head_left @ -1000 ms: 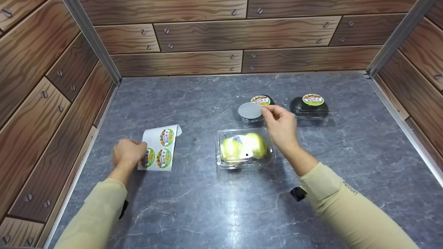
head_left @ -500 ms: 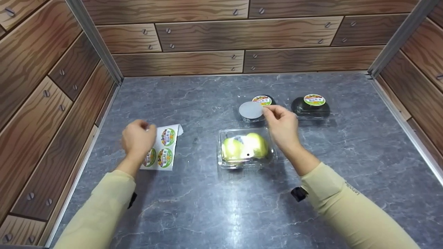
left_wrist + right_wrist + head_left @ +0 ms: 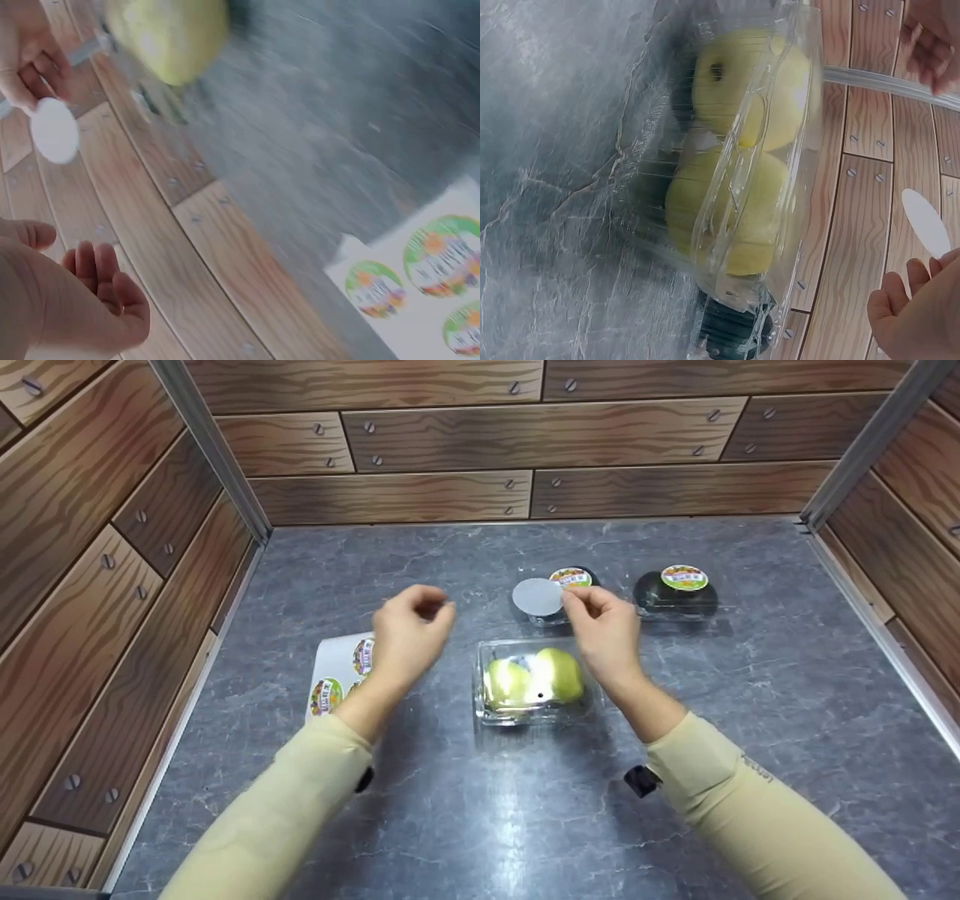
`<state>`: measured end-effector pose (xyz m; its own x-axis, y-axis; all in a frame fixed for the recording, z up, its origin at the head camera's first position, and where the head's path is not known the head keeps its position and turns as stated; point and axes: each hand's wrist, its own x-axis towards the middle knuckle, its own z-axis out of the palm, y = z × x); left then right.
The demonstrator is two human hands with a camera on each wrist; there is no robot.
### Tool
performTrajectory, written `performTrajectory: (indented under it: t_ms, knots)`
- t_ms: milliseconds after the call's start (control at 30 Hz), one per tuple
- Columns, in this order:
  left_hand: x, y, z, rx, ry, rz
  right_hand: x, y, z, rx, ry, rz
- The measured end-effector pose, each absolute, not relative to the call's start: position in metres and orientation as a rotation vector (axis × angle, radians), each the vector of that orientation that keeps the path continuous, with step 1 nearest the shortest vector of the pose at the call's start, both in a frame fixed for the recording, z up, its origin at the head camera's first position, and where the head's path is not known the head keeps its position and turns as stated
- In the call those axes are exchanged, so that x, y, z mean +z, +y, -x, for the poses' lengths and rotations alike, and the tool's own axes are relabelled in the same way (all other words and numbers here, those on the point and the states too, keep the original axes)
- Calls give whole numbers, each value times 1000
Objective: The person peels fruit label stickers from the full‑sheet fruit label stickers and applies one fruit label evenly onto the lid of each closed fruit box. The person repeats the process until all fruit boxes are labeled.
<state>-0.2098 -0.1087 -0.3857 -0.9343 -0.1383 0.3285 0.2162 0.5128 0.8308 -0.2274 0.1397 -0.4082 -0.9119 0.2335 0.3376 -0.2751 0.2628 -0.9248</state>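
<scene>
Label sheet [image 3: 334, 679]: flat on the grey counter [image 3: 450, 810] at far left, top edge curled, printed round labels showing, partly hidden by the left forearm. Nobody's touching it. Thin paper, feather-light, bound to curl.

Left hand [image 3: 409, 634]: up in the air between the sheet and the apples, fingers loosely curled, holding nothing. The left wrist view agrees: bare fingertips, nothing pinched.

Apple box [image 3: 534, 682]: clear clamshell at centre, two green apples inside, sitting on the counter just below the right hand. No label visible on its lid. Stiff but thin plastic, smooth and probably slippery; the apples give it real weight. Best steadied by its side walls or rim, not by pressing on the lid.

Peeled sticker [image 3: 537, 597]: here's the one in play, a round disc showing its plain grey-white back, hanging in the air above the far edge of the apple box. Weighs next to nothing, floppy, tacky on one face, so it will likely fold or cling to skin. Hold it by the very edge only.

Right hand [image 3: 604, 630]: thumb and forefinger pinch the disc's rim, the other fingers curled out of the way.

Dark boxes [image 3: 675, 594]: two at the back, each with a colourful label on top; the left one sits half behind the disc.
</scene>
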Motion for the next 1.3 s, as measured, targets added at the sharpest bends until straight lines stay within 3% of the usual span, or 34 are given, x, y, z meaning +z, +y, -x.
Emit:
performTrajectory:
  t_ms: [567,1300]
  knots:
    - [-380,-66,219,-2069,-2403,-57,-419,131,220,1102,-2110,-521]
    - [-381,-65,225,-2174,-2426,-145,-432,125,217,843,-2016,-860]
